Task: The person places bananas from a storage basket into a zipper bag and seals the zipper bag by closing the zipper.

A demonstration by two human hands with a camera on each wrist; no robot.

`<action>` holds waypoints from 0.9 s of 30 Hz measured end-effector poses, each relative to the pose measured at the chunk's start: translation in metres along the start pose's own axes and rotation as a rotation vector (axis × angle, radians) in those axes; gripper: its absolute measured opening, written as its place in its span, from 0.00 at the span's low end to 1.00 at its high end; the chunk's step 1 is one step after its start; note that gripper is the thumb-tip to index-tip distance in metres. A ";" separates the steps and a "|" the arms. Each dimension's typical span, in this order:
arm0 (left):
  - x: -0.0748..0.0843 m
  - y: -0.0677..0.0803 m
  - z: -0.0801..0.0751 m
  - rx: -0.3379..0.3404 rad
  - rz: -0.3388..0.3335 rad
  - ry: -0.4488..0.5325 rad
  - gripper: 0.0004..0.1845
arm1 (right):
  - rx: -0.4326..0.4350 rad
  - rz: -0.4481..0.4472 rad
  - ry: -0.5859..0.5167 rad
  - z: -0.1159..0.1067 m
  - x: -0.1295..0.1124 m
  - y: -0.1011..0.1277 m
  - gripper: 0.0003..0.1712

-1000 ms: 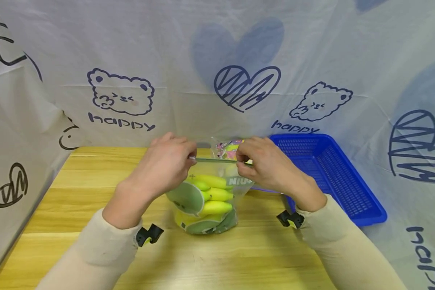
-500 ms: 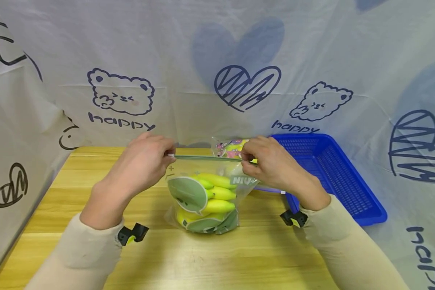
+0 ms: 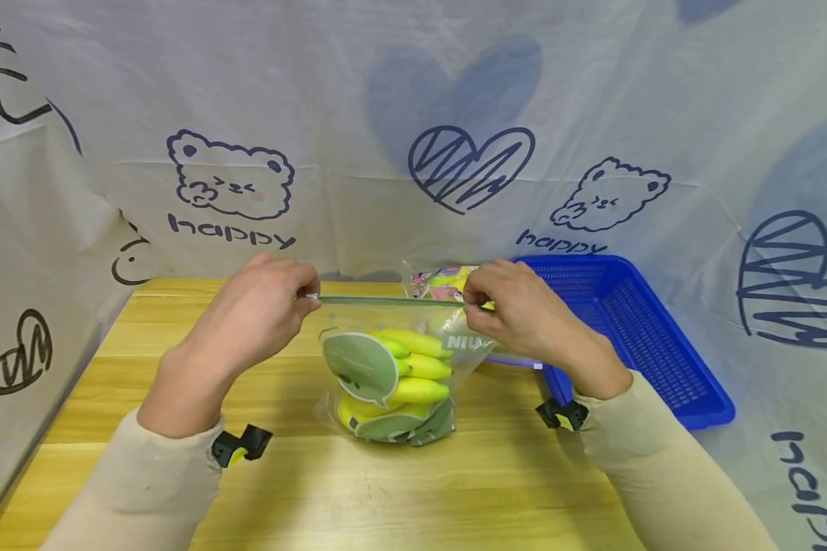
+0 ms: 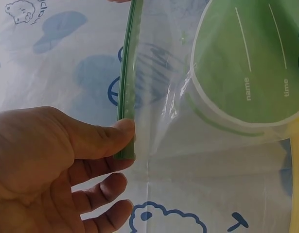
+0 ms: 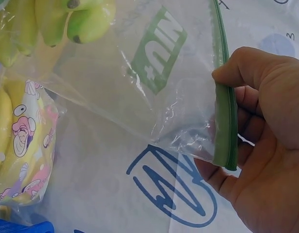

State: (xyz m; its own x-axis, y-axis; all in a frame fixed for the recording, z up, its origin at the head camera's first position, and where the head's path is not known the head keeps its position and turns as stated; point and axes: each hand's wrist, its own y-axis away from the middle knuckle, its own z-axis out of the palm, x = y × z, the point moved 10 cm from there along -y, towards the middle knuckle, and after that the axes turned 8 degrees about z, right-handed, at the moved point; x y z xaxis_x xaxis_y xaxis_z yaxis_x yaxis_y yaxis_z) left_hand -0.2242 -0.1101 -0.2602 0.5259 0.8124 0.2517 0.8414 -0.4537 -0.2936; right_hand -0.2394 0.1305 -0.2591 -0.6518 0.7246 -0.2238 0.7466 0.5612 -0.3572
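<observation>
A clear zip bag (image 3: 361,367) with green printing stands on the table, bunched yellow-green bananas (image 3: 423,369) inside. Its green zip strip (image 3: 386,301) runs straight and taut along the top between both hands. My left hand (image 3: 258,310) pinches the strip's left end; the left wrist view has the thumb (image 4: 103,138) laid over the strip, the other fingers loosely bent. Near the opposite end, my right hand (image 3: 517,306) grips the strip between thumb and curled fingers. In the right wrist view, a short piece of strip (image 5: 226,145) extends past the thumb.
Behind the right hand lies another clear bag (image 3: 437,283), printed with pink cartoons and holding something yellow. A blue plastic basket (image 3: 689,367) sits at the right. White cloth (image 3: 351,115) with drawings hangs behind the wooden table (image 3: 386,497).
My left hand has moved left to the strip's end, exposing more of the strip and the bag's printed front. My right hand has shifted slightly right, still gripping; the bag has shifted slightly right.
</observation>
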 end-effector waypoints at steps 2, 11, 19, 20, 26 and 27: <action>-0.002 0.002 0.000 0.000 -0.006 0.009 0.02 | -0.006 0.005 -0.009 0.000 0.000 0.000 0.04; -0.010 0.009 -0.004 -0.008 -0.066 0.059 0.04 | 0.036 -0.004 -0.069 0.002 -0.003 0.001 0.04; -0.028 0.016 -0.007 0.059 -0.182 0.097 0.07 | 0.105 0.048 -0.088 0.012 -0.006 -0.013 0.03; -0.031 0.016 -0.007 0.073 -0.200 0.102 0.07 | 0.108 0.049 -0.096 0.014 -0.008 -0.015 0.03; -0.047 0.015 -0.004 0.119 -0.252 0.105 0.09 | 0.134 0.056 -0.113 0.027 -0.009 -0.024 0.03; -0.050 0.015 -0.002 0.117 -0.261 0.108 0.10 | 0.143 0.060 -0.110 0.028 -0.009 -0.024 0.04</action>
State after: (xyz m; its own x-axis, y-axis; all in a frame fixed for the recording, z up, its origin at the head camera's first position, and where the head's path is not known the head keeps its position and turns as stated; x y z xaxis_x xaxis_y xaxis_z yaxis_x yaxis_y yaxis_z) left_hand -0.2379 -0.1585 -0.2750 0.3095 0.8497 0.4270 0.9330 -0.1845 -0.3091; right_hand -0.2556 0.0994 -0.2739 -0.6234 0.7024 -0.3435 0.7629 0.4502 -0.4640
